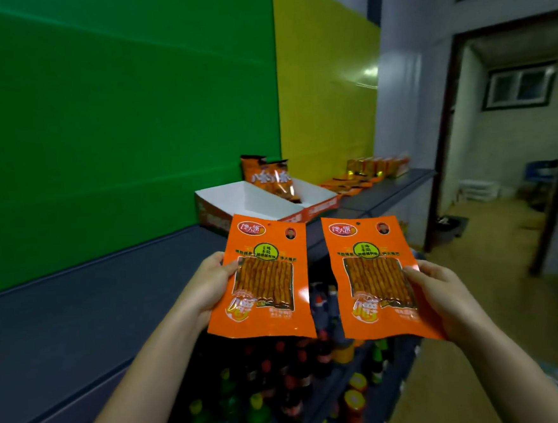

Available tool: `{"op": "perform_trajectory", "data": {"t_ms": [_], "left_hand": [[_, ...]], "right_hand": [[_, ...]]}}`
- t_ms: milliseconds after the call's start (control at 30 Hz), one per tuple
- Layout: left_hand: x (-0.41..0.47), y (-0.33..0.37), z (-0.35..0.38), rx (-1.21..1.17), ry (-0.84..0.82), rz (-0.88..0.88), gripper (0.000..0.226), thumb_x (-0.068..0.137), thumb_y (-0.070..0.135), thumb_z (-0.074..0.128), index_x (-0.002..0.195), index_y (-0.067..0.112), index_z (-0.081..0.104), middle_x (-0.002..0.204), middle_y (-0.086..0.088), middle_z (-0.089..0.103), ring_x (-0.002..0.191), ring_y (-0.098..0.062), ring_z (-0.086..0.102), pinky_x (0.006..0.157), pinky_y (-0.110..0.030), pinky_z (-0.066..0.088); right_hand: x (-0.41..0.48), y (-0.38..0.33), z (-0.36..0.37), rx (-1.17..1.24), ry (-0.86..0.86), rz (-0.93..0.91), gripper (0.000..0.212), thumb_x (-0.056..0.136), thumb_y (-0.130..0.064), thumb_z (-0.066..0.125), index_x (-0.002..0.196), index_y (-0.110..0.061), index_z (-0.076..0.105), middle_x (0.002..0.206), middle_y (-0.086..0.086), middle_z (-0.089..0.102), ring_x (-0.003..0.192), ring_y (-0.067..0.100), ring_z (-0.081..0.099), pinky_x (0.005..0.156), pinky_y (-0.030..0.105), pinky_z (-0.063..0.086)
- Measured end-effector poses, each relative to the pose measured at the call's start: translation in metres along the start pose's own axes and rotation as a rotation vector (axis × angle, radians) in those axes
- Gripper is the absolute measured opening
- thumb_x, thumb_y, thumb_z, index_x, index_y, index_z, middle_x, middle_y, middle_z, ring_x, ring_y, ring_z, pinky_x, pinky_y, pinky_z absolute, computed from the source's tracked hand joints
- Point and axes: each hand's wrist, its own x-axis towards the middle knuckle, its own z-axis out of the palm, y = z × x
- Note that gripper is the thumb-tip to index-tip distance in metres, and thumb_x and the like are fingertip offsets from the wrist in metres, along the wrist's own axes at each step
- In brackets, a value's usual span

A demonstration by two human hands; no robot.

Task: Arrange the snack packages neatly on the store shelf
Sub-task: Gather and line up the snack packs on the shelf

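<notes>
Left hand (207, 290), right hand (442, 295) seemingly pinch packets (263, 245).

Green wall (116, 123) filled the view from 9 to 12 o'clock. Yellow wall panel (325, 92) at 1 o'clock, butted straight against the green, with a pale glare patch (367, 73) near its right edge. Grey-white wall (405, 103) came next, toward 2 o'clock. Dark-framed doorway (457, 139) between 2 and 3 o'clock stood open onto a dimmer back room; a dark-framed window (523, 85) sat high on that room's far wall. Tan floor (472, 250) at 4 o'clock ran on through the doorway. Dark blue-grey shelf top (64, 325) stretched from 8 o'clock along the foot of the walls. Light was dim overall.
</notes>
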Motion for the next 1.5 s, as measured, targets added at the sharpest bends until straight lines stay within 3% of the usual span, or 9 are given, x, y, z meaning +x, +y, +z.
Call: {"op": "perform_trajectory", "data": {"t_ms": [100, 333, 567, 800, 967, 1133, 1233, 1400, 1500], "left_hand": [[0.031, 0.000, 0.052, 0.001, -0.041, -0.013, 0.012, 0.096, 0.026, 0.048, 0.096, 0.016, 0.054, 0.083, -0.011, 0.070, 0.061, -0.020, 0.069, 0.060, -0.035, 0.055], [0.108, 0.006, 0.150, 0.016, -0.098, 0.005, 0.013, 0.096, 0.028, 0.048, 0.099, 0.017, 0.054, 0.086, -0.010, 0.070, 0.068, -0.022, 0.068, 0.060, -0.034, 0.054], [0.202, 0.017, 0.236, 0.028, -0.122, 0.084, 0.014, 0.097, 0.028, 0.045, 0.101, 0.019, 0.055, 0.097, -0.012, 0.069, 0.079, -0.025, 0.068, 0.066, -0.035, 0.055], [0.294, 0.030, 0.297, 0.014, -0.104, 0.109, 0.024, 0.098, 0.026, 0.044, 0.115, 0.013, 0.055, 0.105, -0.015, 0.068, 0.083, -0.025, 0.068, 0.067, -0.033, 0.055], [0.342, 0.029, 0.326, 0.019, -0.007, 0.105, 0.022, 0.098, 0.025, 0.043, 0.115, 0.015, 0.054, 0.106, -0.015, 0.068, 0.086, -0.028, 0.068, 0.072, -0.038, 0.056], [0.377, 0.030, 0.346, 0.021, 0.153, 0.154, 0.013, 0.098, 0.022, 0.043, 0.097, 0.021, 0.055, 0.103, -0.017, 0.067, 0.086, -0.029, 0.067, 0.077, -0.042, 0.054], [0.396, 0.028, 0.357, 0.029, 0.273, 0.177, 0.011, 0.098, 0.022, 0.044, 0.095, 0.020, 0.054, 0.100, -0.016, 0.066, 0.086, -0.030, 0.066, 0.080, -0.046, 0.053], [0.417, 0.032, 0.369, 0.064, 0.451, 0.161, 0.010, 0.097, 0.023, 0.045, 0.092, 0.025, 0.054, 0.103, -0.012, 0.067, 0.093, -0.030, 0.066, 0.088, -0.051, 0.051], [0.426, 0.036, 0.374, 0.127, 0.571, 0.131, 0.012, 0.097, 0.024, 0.045, 0.088, 0.025, 0.053, 0.100, -0.010, 0.066, 0.093, -0.029, 0.065, 0.085, -0.045, 0.052]], "right_hand": [[0.030, 0.003, -0.042, 0.011, 0.047, 0.015, 0.019, 0.097, -0.015, 0.046, 0.090, -0.010, 0.063, 0.061, 0.005, 0.071, 0.046, 0.014, 0.066, 0.052, 0.027, 0.051], [0.105, 0.006, -0.106, -0.013, 0.116, 0.039, 0.018, 0.097, -0.012, 0.045, 0.087, -0.008, 0.060, 0.065, 0.010, 0.065, 0.038, 0.009, 0.061, 0.039, 0.015, 0.047], [0.218, 0.000, -0.159, -0.092, 0.133, 0.017, 0.016, 0.098, -0.018, 0.046, 0.094, -0.011, 0.060, 0.078, 0.012, 0.067, 0.055, 0.018, 0.063, 0.062, 0.032, 0.049], [0.338, -0.004, -0.181, -0.067, 0.069, 0.001, 0.017, 0.098, -0.017, 0.044, 0.095, -0.011, 0.060, 0.080, 0.014, 0.067, 0.049, 0.014, 0.064, 0.061, 0.033, 0.050], [0.408, 0.009, -0.194, -0.075, -0.017, 0.020, 0.018, 0.099, -0.018, 0.043, 0.097, -0.011, 0.060, 0.080, 0.014, 0.068, 0.048, 0.014, 0.065, 0.060, 0.031, 0.050], [0.486, 0.012, -0.199, -0.053, -0.109, 0.012, 0.018, 0.098, -0.018, 0.044, 0.096, -0.013, 0.061, 0.073, 0.010, 0.071, 0.047, 0.013, 0.066, 0.051, 0.026, 0.052], [0.536, 0.012, -0.191, -0.054, -0.205, -0.006, 0.017, 0.098, -0.018, 0.045, 0.095, -0.013, 0.061, 0.063, 0.003, 0.072, 0.048, 0.012, 0.067, 0.053, 0.026, 0.051], [0.605, 0.007, -0.173, -0.043, -0.417, -0.034, 0.017, 0.096, -0.017, 0.047, 0.091, -0.011, 0.063, 0.065, 0.005, 0.072, 0.050, 0.014, 0.067, 0.047, 0.023, 0.052], [0.641, 0.004, -0.161, -0.056, -0.544, -0.053, 0.016, 0.096, -0.018, 0.049, 0.095, -0.012, 0.063, 0.068, 0.006, 0.074, 0.056, 0.016, 0.070, 0.050, 0.025, 0.054]]}}
